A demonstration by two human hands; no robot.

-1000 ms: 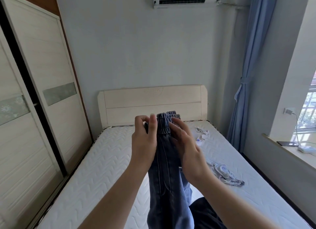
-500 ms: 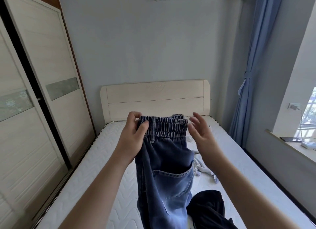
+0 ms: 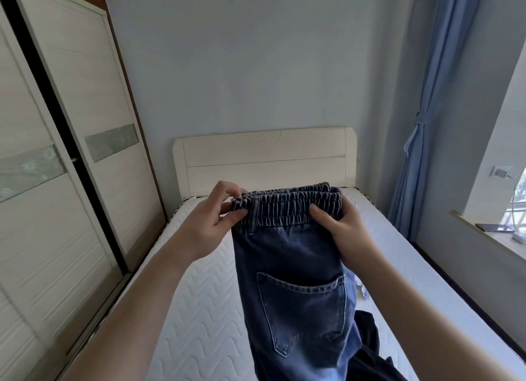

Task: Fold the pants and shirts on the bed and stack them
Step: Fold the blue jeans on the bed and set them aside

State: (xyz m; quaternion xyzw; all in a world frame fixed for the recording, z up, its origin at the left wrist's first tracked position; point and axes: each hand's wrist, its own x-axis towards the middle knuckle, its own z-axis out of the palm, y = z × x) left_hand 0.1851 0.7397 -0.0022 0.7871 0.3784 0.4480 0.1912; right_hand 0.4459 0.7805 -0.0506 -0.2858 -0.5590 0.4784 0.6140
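Blue jeans held up in the air above the bed, waistband uppermost, legs hanging down out of view at the bottom edge. Back pocket facing the camera, below the gathered elastic waistband.

Left hand at the left end of the waistband, thumb in front and fingers curled behind, pinching the elastic edge beside a belt loop. Right hand at the right end of the waistband, thumb lying across the front of the denim, remaining fingers wrapped behind the cloth and hidden; grip closed round the fabric. Waistband stretched flat between the two hands, roughly level.

Dark garment bunched on the mattress just right of the hanging jeans, partly covered by them. Small patch of pale cloth visible at the right edge of the jeans, on the mattress; kind of garment not discernible.

Cream headboard against the far wall, behind the raised waistband. Sliding wardrobe along the left side of the bed. Blue curtain tied back at right, next to a windowsill bearing a dark phone.
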